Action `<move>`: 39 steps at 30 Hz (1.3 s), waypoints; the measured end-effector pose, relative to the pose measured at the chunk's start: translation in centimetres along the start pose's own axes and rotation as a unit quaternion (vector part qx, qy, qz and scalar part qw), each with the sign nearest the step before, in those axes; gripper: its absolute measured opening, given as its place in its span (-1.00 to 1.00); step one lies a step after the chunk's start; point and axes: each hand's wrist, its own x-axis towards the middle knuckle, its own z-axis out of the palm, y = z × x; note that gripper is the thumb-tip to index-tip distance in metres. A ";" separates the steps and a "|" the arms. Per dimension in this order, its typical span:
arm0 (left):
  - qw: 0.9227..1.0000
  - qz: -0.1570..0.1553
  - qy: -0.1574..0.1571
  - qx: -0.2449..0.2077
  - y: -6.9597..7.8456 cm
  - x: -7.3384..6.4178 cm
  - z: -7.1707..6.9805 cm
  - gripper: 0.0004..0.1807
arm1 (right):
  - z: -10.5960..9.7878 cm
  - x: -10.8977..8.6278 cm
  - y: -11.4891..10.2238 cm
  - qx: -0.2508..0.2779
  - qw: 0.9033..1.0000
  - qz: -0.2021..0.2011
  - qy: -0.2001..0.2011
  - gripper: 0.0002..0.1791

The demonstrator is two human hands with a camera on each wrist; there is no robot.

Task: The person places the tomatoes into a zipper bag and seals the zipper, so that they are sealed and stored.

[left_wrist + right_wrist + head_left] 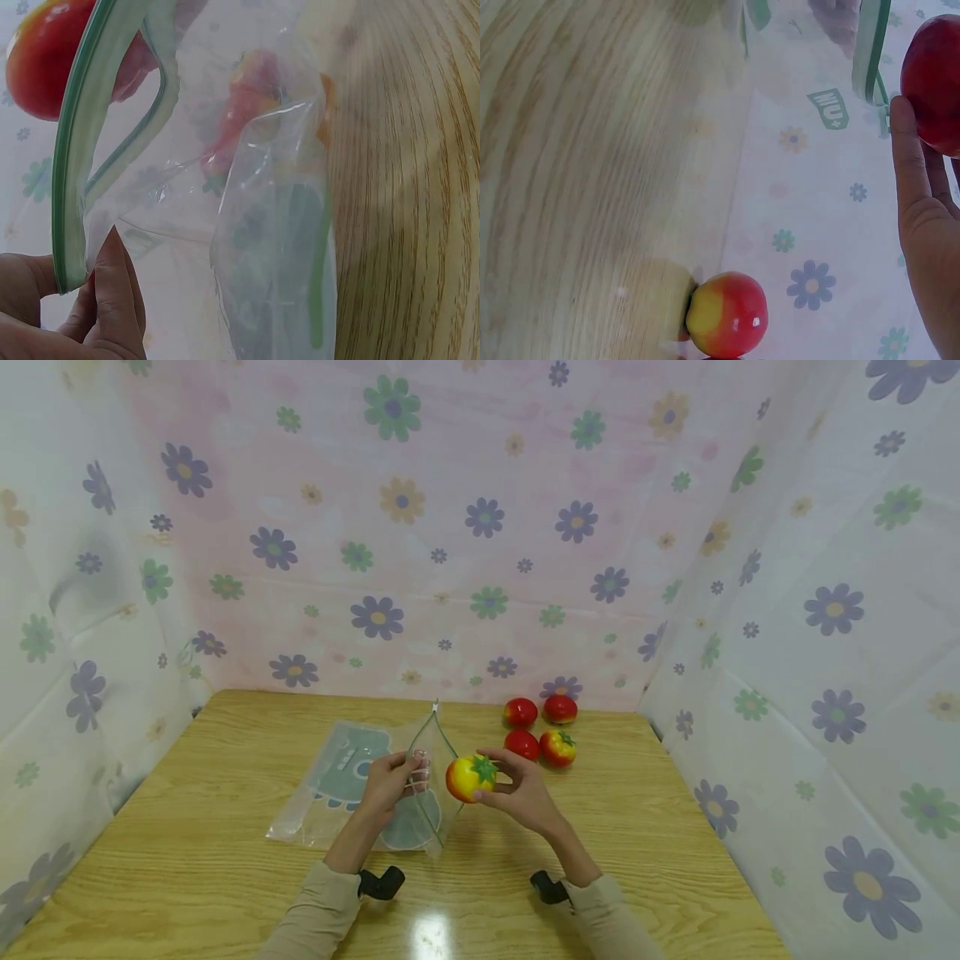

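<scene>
My left hand (386, 785) pinches one side of the mouth of a clear zip bag (347, 768) printed with a grey-blue cartoon figure. The bag's green-edged mouth (71, 150) gapes wide, its slider at the far end. In my right hand (525, 793) is a red and yellow toy tomato (463, 777) with a green leafy top, gripped between thumb and fingers right at the opening. Seen from the right wrist, the tomato (936, 86) shows its red side, with the fingers (909, 150) along it.
Several more toy fruits stand at the back right of the wooden table (600, 843), among them a red one (561, 709) and a yellow-red one (558, 748) with a green top. A flower-patterned curtain (480, 527) encloses the table at the back and sides.
</scene>
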 end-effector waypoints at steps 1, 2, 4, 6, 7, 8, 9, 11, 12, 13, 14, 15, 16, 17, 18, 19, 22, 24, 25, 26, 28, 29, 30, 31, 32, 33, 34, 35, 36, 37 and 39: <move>1.000 0.000 0.000 -0.002 0.0 0.0 0.0 -0.65 | 0.1 0.1 -0.1 0.002 1.000 -0.001 0.000 -0.39; 1.000 0.000 -0.001 -0.002 0.0 0.0 0.0 -0.65 | 0.2 0.2 -0.2 0.006 1.000 0.001 0.000 -0.39; 1.000 0.000 -0.002 -0.002 0.0 0.0 0.1 -0.66 | 0.4 0.3 -0.3 0.012 1.000 0.002 -0.001 -0.38; 1.000 -0.002 -0.002 -0.003 0.0 0.1 0.1 -0.66 | 0.6 0.5 -0.5 0.017 1.000 0.005 -0.004 -0.38; 1.000 -0.003 -0.002 -0.002 0.0 0.1 0.1 -0.66 | 0.8 0.6 -0.5 0.020 1.000 0.005 -0.007 -0.38; 1.000 -0.004 -0.002 0.001 0.0 0.1 0.2 -0.67 | 0.9 0.7 -0.5 0.022 1.000 0.005 -0.010 -0.38; 1.000 -0.005 -0.002 0.002 0.0 0.1 0.2 -0.67 | 1.0 0.7 -0.6 0.023 1.000 0.005 -0.013 -0.38; 1.000 -0.008 -0.001 0.005 0.0 0.1 0.2 -0.68 | 1.3 0.8 -0.6 0.023 1.000 0.004 -0.017 -0.37; 1.000 -0.009 0.000 0.008 0.0 0.1 0.2 -0.68 | 1.4 0.9 -0.6 0.023 1.000 0.003 -0.019 -0.37; 1.000 -0.009 0.000 0.010 0.0 0.1 0.2 -0.68 | 1.5 0.9 -0.7 0.022 1.000 0.004 -0.021 -0.36; 1.000 -0.010 0.002 0.011 0.0 0.2 0.2 -0.67 | 1.6 1.0 -0.7 0.021 1.000 0.003 -0.022 -0.36; 1.000 -0.010 0.003 0.010 0.0 0.2 0.2 -0.67 | 1.7 1.0 -0.7 0.020 1.000 0.004 -0.023 -0.35; 1.000 -0.011 0.004 0.010 0.0 0.2 0.2 -0.66 | 1.8 1.1 -0.7 0.018 1.000 0.005 -0.025 -0.35; 1.000 -0.009 0.005 0.010 0.0 0.2 0.2 -0.65 | 1.9 1.1 -0.6 0.016 0.999 0.006 -0.027 -0.35; 1.000 -0.009 0.006 0.010 -0.1 0.2 0.2 -0.65 | 1.9 1.2 -0.6 0.015 0.999 0.008 -0.029 -0.35; 1.000 -0.008 0.007 0.010 0.0 0.2 0.2 -0.64 | 2.0 1.2 -0.6 0.013 0.999 0.009 -0.031 -0.34; 1.000 -0.004 0.008 0.014 0.0 0.1 0.1 -0.61 | 2.3 1.3 -0.5 0.006 0.999 0.018 -0.034 -0.34; 1.000 -0.005 0.007 0.018 0.0 0.1 0.0 -0.62 | 2.5 1.3 -0.3 0.003 0.999 0.024 -0.034 -0.33; 1.000 -0.005 0.006 0.018 0.0 0.1 0.0 -0.62 | 2.5 1.3 -0.3 0.001 0.999 0.027 -0.034 -0.33; 1.000 -0.005 0.005 0.018 0.0 0.1 0.0 -0.62 | 2.6 1.3 -0.2 -0.001 0.999 0.030 -0.033 -0.33; 1.000 -0.006 0.001 0.018 0.1 0.1 -0.1 -0.62 | 2.7 1.3 0.0 -0.008 0.999 0.034 -0.029 -0.34; 1.000 -0.005 -0.001 0.018 0.0 0.1 -0.1 -0.62 | 2.8 1.4 0.0 -0.011 0.999 0.036 -0.027 -0.35; 1.000 -0.006 -0.001 0.018 0.0 0.1 -0.1 -0.62 | 2.8 1.4 0.1 -0.015 0.999 0.037 -0.025 -0.35; 1.000 -0.005 -0.002 0.018 0.0 0.1 -0.1 -0.63 | 2.9 1.4 0.2 -0.019 0.999 0.038 -0.022 -0.36; 1.000 -0.006 -0.002 0.018 0.0 0.2 -0.1 -0.63 | 2.9 1.4 0.3 -0.023 0.999 0.038 -0.020 -0.36; 1.000 -0.007 -0.002 0.019 0.0 0.2 -0.1 -0.63 | 2.9 1.3 0.3 -0.027 0.999 0.039 -0.017 -0.36; 1.000 -0.008 -0.001 0.018 0.0 0.2 -0.1 -0.64 | 2.9 1.3 0.3 -0.030 0.999 0.040 -0.015 -0.36; 1.000 -0.009 0.000 0.017 0.0 0.2 0.0 -0.65 | 2.9 1.3 0.3 -0.032 0.999 0.042 -0.013 -0.36; 1.000 -0.009 0.000 0.016 0.0 0.2 0.0 -0.65 | 2.8 1.3 0.3 -0.035 0.998 0.043 -0.011 -0.36; 1.000 -0.010 0.000 0.013 0.1 0.2 0.0 -0.65 | 2.8 1.3 0.3 -0.038 0.998 0.046 -0.008 -0.36; 1.000 -0.010 -0.002 0.008 0.2 0.2 0.1 -0.63 | 2.8 1.3 0.3 -0.044 0.998 0.051 -0.003 -0.36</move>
